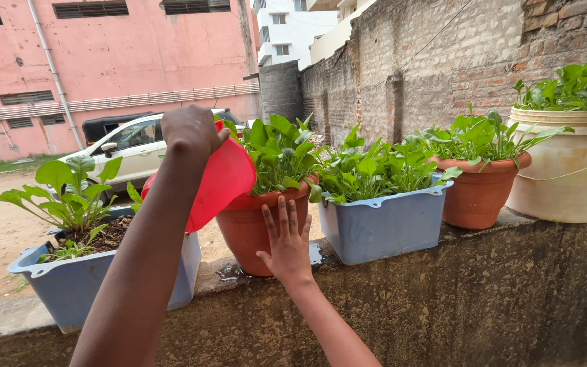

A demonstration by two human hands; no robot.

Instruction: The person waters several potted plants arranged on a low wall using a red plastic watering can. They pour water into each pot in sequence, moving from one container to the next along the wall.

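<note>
A low concrete ledge (484, 272) carries a row of planters, and the terracotta pot (253, 228) of leafy greens stands on it between a blue tub (79, 285) and a second blue tub (382, 224). Full of soil, that pot likely handles heavy, stiff and brittle, best steadied at its wall or rim. Tilted over its left edge is a red plastic mug (222, 180), probably light and smooth, its weight shifting with any water inside. The left hand (193, 130) is clenched over the mug's upper end, grasping it. The right hand (287, 241) lies flat, fingers spread, pressed against the pot's front
</note>
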